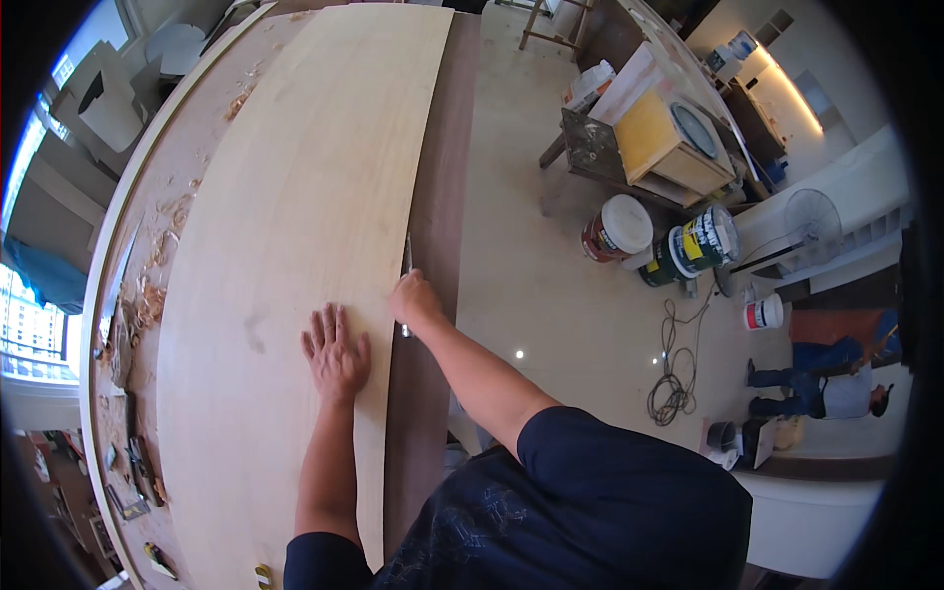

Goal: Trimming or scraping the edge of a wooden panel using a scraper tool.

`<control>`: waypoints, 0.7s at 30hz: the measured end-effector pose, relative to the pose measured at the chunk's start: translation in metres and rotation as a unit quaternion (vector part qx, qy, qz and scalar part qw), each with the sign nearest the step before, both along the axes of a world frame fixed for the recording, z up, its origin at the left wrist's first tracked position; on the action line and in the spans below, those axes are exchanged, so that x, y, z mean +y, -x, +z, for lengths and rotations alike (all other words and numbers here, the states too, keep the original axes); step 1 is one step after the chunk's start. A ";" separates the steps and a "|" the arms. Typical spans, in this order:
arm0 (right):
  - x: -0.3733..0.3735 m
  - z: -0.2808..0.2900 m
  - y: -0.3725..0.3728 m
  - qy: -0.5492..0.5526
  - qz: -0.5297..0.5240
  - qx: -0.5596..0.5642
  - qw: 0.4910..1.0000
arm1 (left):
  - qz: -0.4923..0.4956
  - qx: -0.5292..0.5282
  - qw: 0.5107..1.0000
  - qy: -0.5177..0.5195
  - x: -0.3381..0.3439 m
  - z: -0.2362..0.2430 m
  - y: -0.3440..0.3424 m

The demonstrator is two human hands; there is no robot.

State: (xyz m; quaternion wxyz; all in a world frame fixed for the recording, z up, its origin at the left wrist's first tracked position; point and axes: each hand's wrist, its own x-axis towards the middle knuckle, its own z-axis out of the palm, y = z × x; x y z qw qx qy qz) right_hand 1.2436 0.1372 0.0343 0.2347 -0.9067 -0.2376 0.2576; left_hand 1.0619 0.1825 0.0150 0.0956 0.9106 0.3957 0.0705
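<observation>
A long pale plywood sheet [295, 177] lies on a brownish board [441, 197] that shows along the sheet's right edge. My left hand [337, 356] rests flat on the sheet with its fingers spread. At that right edge my right hand [417, 300] is closed around a slim silver utility knife [408, 254]. Its narrow front end points away from me along the edge, and its rear end shows below my fist. My fingers hide the middle of the knife, and whether the blade touches the wood is too small to tell.
Wood shavings [152, 303] and hand tools [144, 472] lie left of the sheet. A yellow tape measure [263, 576] sits near the bottom. On the floor at right are paint buckets [621, 228], a coiled cable [674, 393] and a standing fan [811, 216]. Another person [826, 379] stands far right.
</observation>
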 end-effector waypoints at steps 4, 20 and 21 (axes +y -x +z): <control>0.036 -0.007 -0.070 -0.035 -0.076 -0.006 0.996 | -0.004 0.022 1.000 0.002 0.000 0.001 -0.003; 0.236 -0.058 -0.400 -0.059 -0.072 -0.109 0.990 | -0.009 0.085 0.996 0.037 0.010 -0.006 -0.009; 0.243 -0.059 -0.408 -0.062 -0.056 -0.116 0.990 | -0.009 0.091 0.995 0.036 0.010 -0.006 -0.009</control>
